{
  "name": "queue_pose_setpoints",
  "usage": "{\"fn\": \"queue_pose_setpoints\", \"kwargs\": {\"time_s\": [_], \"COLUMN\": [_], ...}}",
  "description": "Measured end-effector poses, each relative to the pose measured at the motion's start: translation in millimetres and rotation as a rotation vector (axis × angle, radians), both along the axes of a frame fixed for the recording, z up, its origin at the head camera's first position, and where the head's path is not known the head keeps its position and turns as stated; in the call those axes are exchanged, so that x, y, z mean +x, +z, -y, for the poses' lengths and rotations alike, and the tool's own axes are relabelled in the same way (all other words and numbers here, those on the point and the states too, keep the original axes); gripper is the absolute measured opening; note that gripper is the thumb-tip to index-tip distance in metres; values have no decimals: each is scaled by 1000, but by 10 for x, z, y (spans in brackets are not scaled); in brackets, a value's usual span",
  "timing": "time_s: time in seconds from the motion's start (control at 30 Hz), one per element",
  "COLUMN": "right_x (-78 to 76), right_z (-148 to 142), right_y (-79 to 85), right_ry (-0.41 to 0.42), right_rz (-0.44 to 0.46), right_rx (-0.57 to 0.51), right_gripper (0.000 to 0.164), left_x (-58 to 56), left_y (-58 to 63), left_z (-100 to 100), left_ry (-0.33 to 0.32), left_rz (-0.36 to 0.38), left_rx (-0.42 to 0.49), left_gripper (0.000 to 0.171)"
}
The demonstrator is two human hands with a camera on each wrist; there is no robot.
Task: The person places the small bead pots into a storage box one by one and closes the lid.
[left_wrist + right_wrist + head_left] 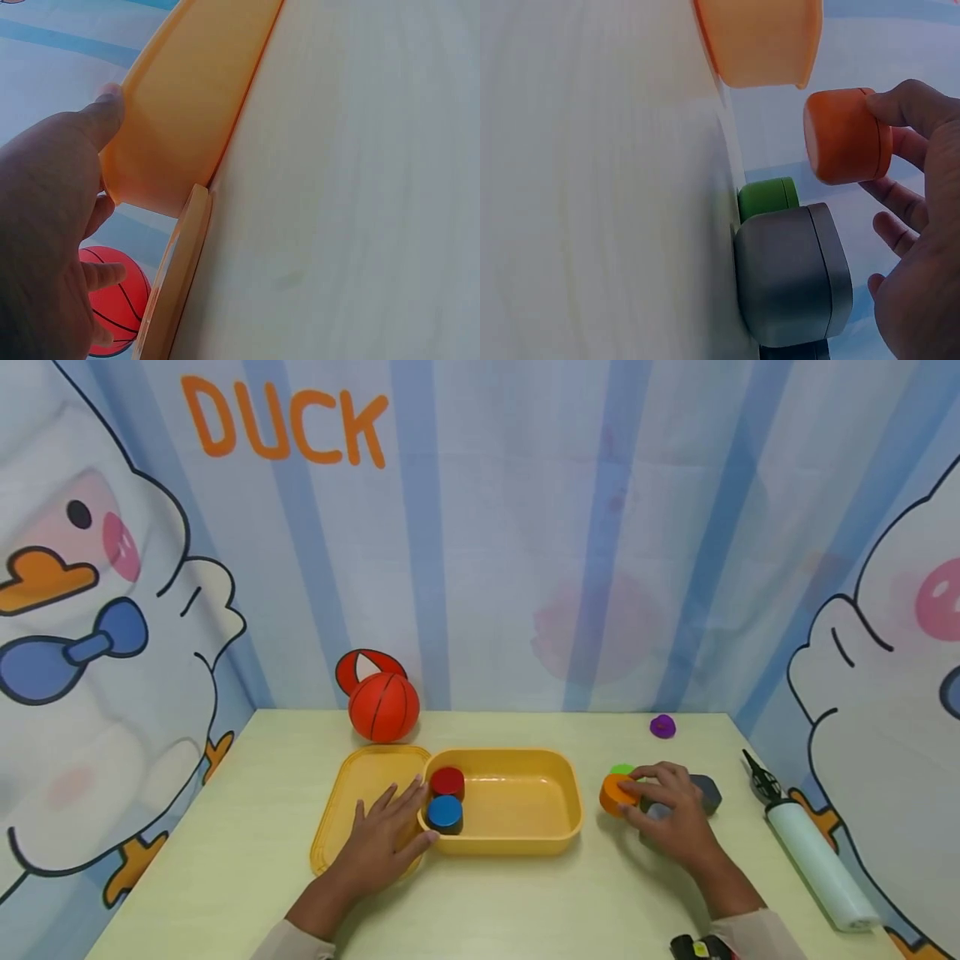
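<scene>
My right hand (678, 818) pinches a small orange round lidded pot (844, 135) between thumb and fingers, raised off the table. Beneath and beside that hand are a green pot (765, 199), a larger grey lidded pot (784, 277) and a dark pot (707, 793). My left hand (382, 843) has its fingers spread, with thumb and index finger touching the left end of a yellow plastic tub (510, 845). In the tub's left end stand a red-topped pot (447, 781) and a blue-topped pot (446, 814). Partly beneath the left hand lies a flat yellow lid (348, 789).
A red ball with black lines (384, 706) sits behind the yellow lid. Far back on the right is a small purple piece (663, 727). A pale cylinder with a black nozzle (821, 864) lies along the right edge; a black object (701, 947) is near the front.
</scene>
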State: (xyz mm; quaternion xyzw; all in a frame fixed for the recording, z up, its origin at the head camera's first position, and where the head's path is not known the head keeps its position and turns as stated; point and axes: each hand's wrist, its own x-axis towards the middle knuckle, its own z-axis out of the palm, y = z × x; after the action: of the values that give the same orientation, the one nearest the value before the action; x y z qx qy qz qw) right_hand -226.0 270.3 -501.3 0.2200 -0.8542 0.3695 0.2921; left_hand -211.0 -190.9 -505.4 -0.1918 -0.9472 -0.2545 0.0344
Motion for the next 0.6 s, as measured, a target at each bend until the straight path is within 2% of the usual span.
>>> {"fn": "queue_pose_setpoints", "kwargs": {"time_s": [0.33,0.6], "right_x": [-100,-114], "right_z": [148,325], "right_y": [68,119], "right_ry": [-12,-42], "right_rz": [-124,-66], "right_rx": [-60,-58], "right_gripper": [34,29], "left_x": [-9,-24], "left_y": [22,-6], "left_z": [11,4], "left_ry": [0,0], "left_rz": [-2,6], "left_rx": [-14,-8], "left_gripper": [77,78]}}
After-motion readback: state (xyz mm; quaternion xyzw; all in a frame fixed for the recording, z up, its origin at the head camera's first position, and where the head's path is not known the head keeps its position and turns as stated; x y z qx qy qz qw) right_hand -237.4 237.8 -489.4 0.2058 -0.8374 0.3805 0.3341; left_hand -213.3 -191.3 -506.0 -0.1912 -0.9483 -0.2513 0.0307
